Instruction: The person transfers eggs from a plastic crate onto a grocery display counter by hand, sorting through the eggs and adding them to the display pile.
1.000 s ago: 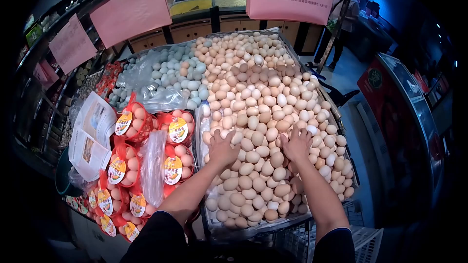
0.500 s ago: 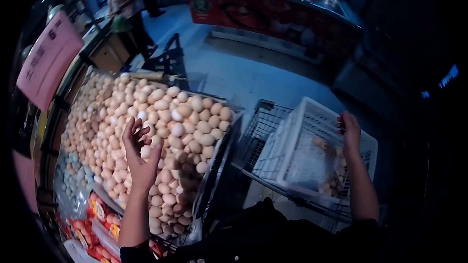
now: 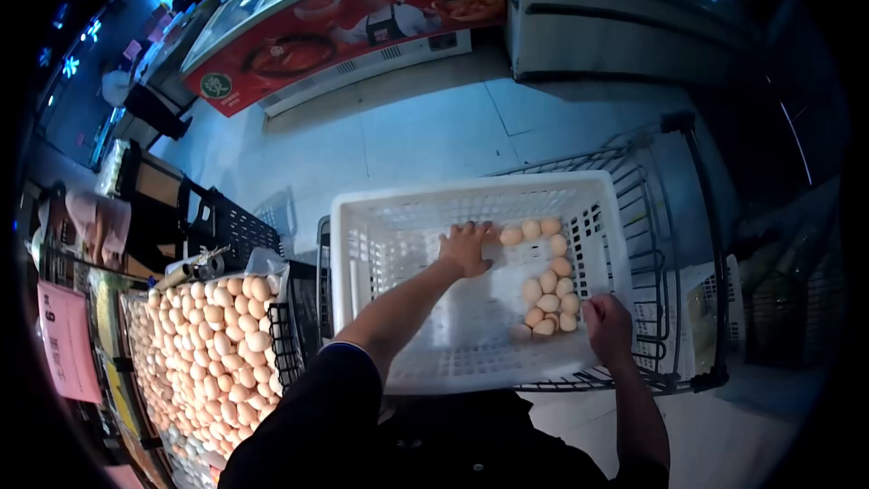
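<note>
Inside a white plastic basket (image 3: 398,183), my left hand (image 3: 465,249) reaches in with its back up and fingers spread. It is just left of a group of light brown eggs (image 3: 547,286) on the basket floor, close to the nearest one. Whatever lies under the palm is hidden. My right hand (image 3: 609,330) is closed at the basket's right side, its curled fingers on the rim. The basket rests on a wire shopping cart (image 3: 665,308).
A large heap of eggs (image 3: 213,344) fills a display at the left, beside a pink price sign (image 3: 68,341). A black basket (image 3: 231,231) stands behind it. A red-fronted freezer (image 3: 344,32) is across the floor. A person (image 3: 136,95) is far off at the upper left.
My view has swung right toward the basket. My left hand has moved from over the egg heap into the basket. My right hand remains at the basket's right side.
</note>
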